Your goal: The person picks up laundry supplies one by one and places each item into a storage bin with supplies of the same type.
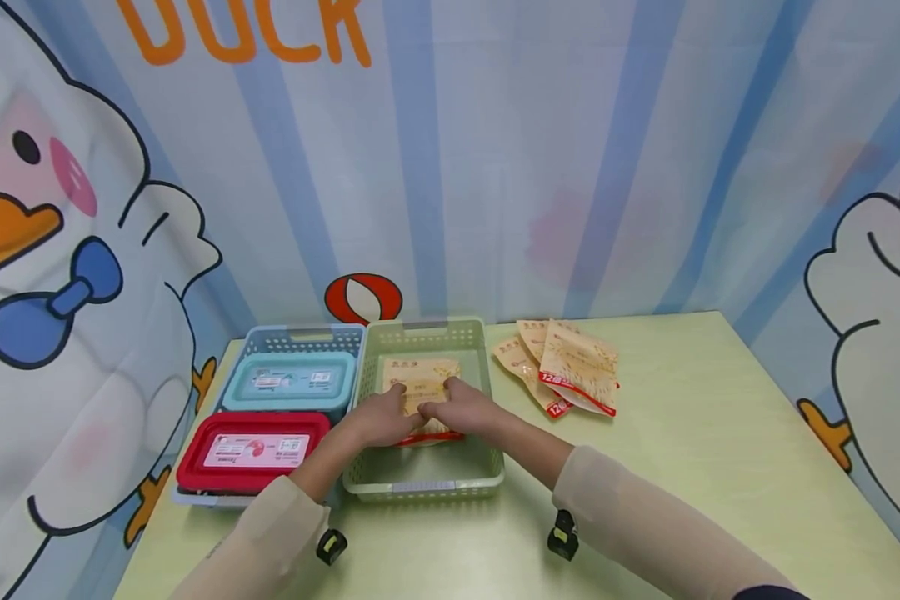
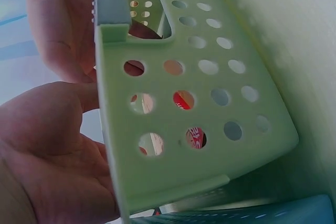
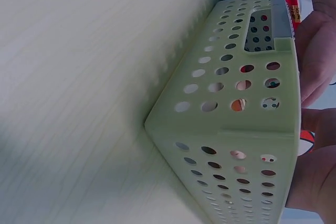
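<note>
In the head view, a beige snack pouch [image 1: 420, 372] with a red lower edge lies inside the light green basket [image 1: 377, 493]. My left hand [image 1: 381, 418] grips its left side and my right hand [image 1: 467, 408] grips its right side, thumbs over the front. The basket wall [image 2: 210, 66] hides most of the pouch in the left wrist view, where red print shows through the holes; the left hand [image 2: 47, 156] is beside the rim. From the right wrist, the same basket [image 3: 257, 93] covers the fingertips of the right hand [image 3: 317, 177].
Left of the green basket stands a blue basket [image 1: 305, 335] with a light blue lidded box [image 1: 291, 382] and a red lidded box [image 1: 255, 450]. Several more beige pouches [image 1: 579, 367] lie overlapping on the table [image 1: 690, 433] to the right. A printed curtain [image 1: 495, 167] hangs behind.
</note>
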